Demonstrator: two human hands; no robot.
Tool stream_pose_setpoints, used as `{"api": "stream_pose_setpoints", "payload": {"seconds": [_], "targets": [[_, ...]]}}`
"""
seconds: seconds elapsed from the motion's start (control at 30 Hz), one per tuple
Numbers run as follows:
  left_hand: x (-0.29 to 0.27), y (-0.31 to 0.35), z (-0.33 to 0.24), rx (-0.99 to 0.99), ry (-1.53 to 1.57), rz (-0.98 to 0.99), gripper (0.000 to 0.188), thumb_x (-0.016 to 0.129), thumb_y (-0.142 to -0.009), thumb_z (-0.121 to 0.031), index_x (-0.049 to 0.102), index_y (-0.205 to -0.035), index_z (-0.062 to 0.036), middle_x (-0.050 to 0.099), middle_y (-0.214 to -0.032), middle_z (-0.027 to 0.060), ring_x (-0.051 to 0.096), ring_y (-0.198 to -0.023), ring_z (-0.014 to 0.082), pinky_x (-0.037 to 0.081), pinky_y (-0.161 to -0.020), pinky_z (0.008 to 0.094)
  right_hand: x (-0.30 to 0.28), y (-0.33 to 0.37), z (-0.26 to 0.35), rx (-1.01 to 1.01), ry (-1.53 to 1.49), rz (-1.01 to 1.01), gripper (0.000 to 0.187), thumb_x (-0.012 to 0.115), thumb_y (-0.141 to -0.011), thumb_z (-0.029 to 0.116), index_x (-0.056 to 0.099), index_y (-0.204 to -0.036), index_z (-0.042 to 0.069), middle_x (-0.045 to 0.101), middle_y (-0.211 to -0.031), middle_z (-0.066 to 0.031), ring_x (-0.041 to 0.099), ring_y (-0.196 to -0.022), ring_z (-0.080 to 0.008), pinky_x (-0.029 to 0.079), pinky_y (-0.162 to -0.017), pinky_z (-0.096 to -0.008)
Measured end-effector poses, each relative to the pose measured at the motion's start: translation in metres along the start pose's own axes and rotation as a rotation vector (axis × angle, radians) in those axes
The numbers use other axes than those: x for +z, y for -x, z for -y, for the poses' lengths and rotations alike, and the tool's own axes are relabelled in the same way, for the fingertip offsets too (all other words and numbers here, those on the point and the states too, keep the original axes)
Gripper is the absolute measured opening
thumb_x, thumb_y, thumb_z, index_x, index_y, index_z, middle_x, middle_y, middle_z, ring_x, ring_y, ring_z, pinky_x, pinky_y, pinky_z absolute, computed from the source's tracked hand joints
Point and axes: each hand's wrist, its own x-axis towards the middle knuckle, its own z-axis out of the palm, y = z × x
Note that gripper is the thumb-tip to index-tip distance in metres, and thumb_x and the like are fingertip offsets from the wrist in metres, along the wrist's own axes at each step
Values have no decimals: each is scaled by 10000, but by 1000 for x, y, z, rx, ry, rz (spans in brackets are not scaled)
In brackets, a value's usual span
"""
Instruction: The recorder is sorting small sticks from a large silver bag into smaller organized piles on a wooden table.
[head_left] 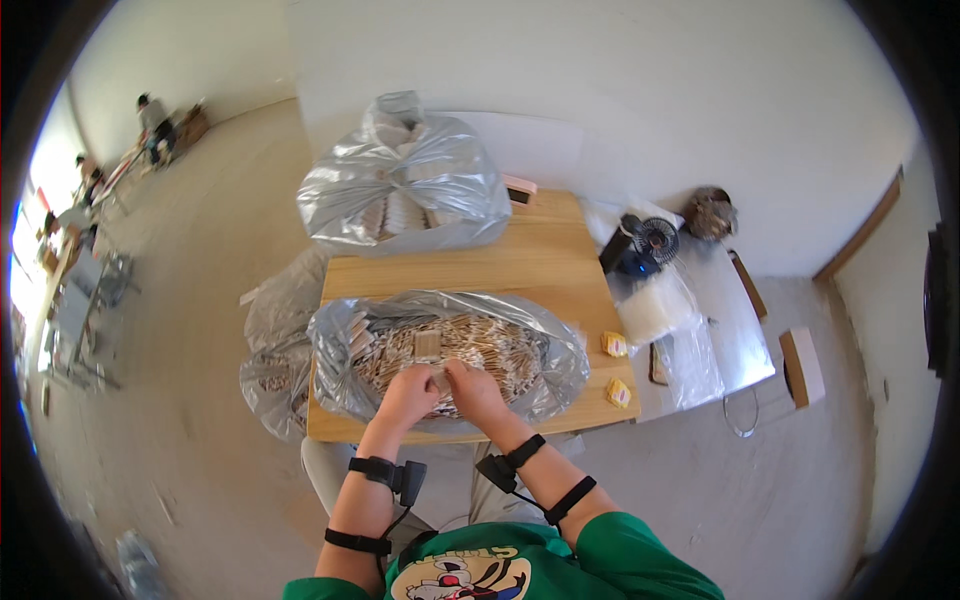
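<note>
A large silver plastic bag (565, 362) lies open on the wooden table in front of me. It is filled with loose cotton swabs (490, 345) with wooden sticks. Over the pile, a small packet of cotton swabs (427, 345) stands out from my fingertips, its sticks lined up side by side. My left hand (405, 395) and my right hand (476, 393) meet at the packet's near end, fingers closed and pinching it. My fingers partly cover that end.
A full, gathered silver bag (400, 190) stands at the table's (550, 250) far left. More bags (275, 340) sit at the left. Two small yellow packs (618, 392) lie near the right edge. Beside it, a side surface (735, 345) carries a black fan (655, 240) and clear plastic bags (665, 310).
</note>
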Motion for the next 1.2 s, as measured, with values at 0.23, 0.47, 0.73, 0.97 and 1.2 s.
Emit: {"api": "stream_pose_setpoints", "payload": {"seconds": [0.23, 0.47, 0.73, 0.97, 1.2], "targets": [[18, -9, 31, -319, 786, -362, 197, 625, -838, -177, 558, -924, -13, 588, -797, 34, 567, -718, 122, 455, -647, 243, 6, -5, -12, 491, -987, -177, 89, 533, -838, 44, 528, -915, 0, 584, -758, -115, 592, -609, -239, 470, -536, -387], [18, -21, 18, -398, 569, -189, 212, 698, -774, -178, 616, -855, -1, 593, -735, 41, 552, -650, 118, 436, -593, 258, 10, 1, -44, 373, -788, -156, 177, 540, -846, 50, 548, -1015, -2, 604, -834, -58, 578, -764, -154, 467, -707, -284], [22, -38, -3, -158, 108, -164, 183, 734, -702, -111, 630, -789, 13, 597, -708, 98, 548, -617, 142, 432, -576, 266, -13, -20, -34, 303, -773, -32, 110, 598, -839, 96, 589, -897, 3, 584, -778, -43, 522, -733, -100, 441, -666, -258], [32, -43, 11, -350, 365, -177, 118, 655, -804, -94, 624, -770, 15, 613, -748, 33, 531, -656, 78, 434, -612, 222, 2, -21, -43, 357, -766, -114, 87, 586, -846, 78, 579, -893, 5, 586, -748, -48, 524, -688, -100, 439, -635, -255], [36, -48, 26, -272, 348, -565, 113, 590, -852, -84, 512, -823, -8, 551, -677, 43, 517, -610, 106, 439, -572, 253, 23, -15, -47, 455, -973, -77, 225, 520, -916, 203, 500, -1066, 37, 560, -836, -20, 516, -681, -87, 445, -624, -225]]}}
